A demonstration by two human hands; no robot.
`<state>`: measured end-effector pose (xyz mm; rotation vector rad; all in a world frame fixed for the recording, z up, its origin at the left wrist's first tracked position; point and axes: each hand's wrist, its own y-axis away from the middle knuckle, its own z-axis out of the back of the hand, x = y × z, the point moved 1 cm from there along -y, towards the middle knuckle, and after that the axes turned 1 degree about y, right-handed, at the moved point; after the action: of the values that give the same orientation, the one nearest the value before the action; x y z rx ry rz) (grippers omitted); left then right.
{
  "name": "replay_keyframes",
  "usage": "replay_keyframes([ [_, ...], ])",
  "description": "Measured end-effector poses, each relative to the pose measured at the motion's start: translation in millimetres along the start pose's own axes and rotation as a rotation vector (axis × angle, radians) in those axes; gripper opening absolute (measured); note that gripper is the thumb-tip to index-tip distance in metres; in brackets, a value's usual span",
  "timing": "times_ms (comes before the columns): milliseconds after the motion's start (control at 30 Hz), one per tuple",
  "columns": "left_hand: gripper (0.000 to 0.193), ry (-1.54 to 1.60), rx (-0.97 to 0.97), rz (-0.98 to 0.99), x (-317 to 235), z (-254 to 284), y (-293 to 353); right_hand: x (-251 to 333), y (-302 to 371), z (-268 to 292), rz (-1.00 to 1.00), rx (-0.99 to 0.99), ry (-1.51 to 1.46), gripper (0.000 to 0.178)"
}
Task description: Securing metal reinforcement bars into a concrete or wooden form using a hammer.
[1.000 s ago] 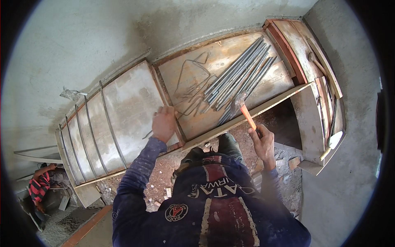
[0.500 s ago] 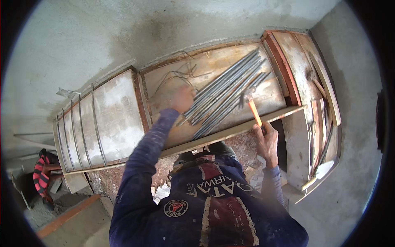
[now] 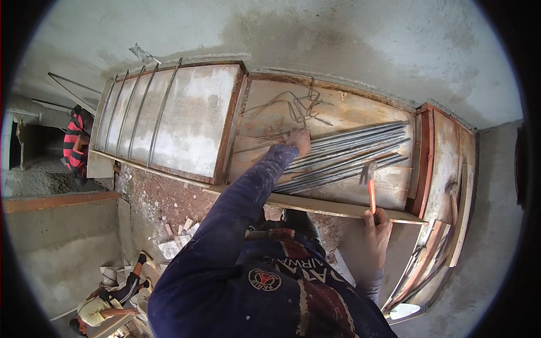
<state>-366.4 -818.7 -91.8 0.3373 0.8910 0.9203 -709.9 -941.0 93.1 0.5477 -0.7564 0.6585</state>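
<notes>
The left hand (image 3: 300,141) is extended up and away from the body, with its dark blue sleeve (image 3: 242,197) running from the lower centre of the view. The fingers of this hand rest on the near end of a bundle of steel bars (image 3: 349,155). Whether they curl around a bar or only press on top cannot be told, since the back of the hand covers them. The bars lie side by side in a shallow wooden formwork panel (image 3: 315,112) and run from the left fingers away to the right. Just beyond the left fingers, a tangle of thin bent wire (image 3: 296,104) lies on the same panel.

The right hand (image 3: 376,231) is closed around the orange handle of a hammer (image 3: 371,191). The handle rises upright from the fist, and the metal head sits above the fingers, next to the lower bars of the bundle. The fist is just below a wooden edge board (image 3: 338,207) that runs along the near side of the panel.

To the left of the left fingers, a second formwork panel (image 3: 186,118) carries several thin rods laid along its length. Well apart, at the far left, a person in a red striped shirt (image 3: 73,143) stands. Another person in a yellow shirt (image 3: 104,307) is at the lower left.
</notes>
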Motion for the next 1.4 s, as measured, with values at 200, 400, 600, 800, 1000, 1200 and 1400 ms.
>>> replay_keyframes([
  [200, 0.034, -0.26, -0.12, -0.152, -17.3, 5.6, 18.8, 16.1, 7.5, 0.5, 0.001, -0.007, 0.047, 0.04],
  [400, 0.025, 0.093, -0.149, -0.276, -44.4, 34.8, 61.9, 23.5, 18.8, -15.8, 0.008, -0.145, 0.005, 0.039],
  [600, 0.029, 0.327, -0.291, -0.53, 26.7, 55.1, 143.7, 64.5, 27.4, -50.1, 0.077, -0.257, -0.056, 0.036],
  [800, 0.028, 0.512, -0.386, -0.421, 159.8, 93.7, 300.9, 118.5, 58.8, -135.3, 0.118, -0.306, -0.248, 0.036],
  [1000, 0.03, 0.607, -0.565, -0.202, 249.0, 115.8, 348.8, 179.9, 98.6, -221.0, 0.104, -0.222, -0.306, 0.026],
  [1200, 0.029, 0.667, -0.678, -0.202, 310.9, 127.6, 300.7, 225.0, 128.9, -257.7, 0.221, -0.177, -0.16, 0.029],
  [1400, 0.028, 0.847, -0.625, -0.118, 322.8, 124.3, 272.7, 241.7, 145.2, -271.7, 0.197, -0.137, -0.119, 0.028],
])
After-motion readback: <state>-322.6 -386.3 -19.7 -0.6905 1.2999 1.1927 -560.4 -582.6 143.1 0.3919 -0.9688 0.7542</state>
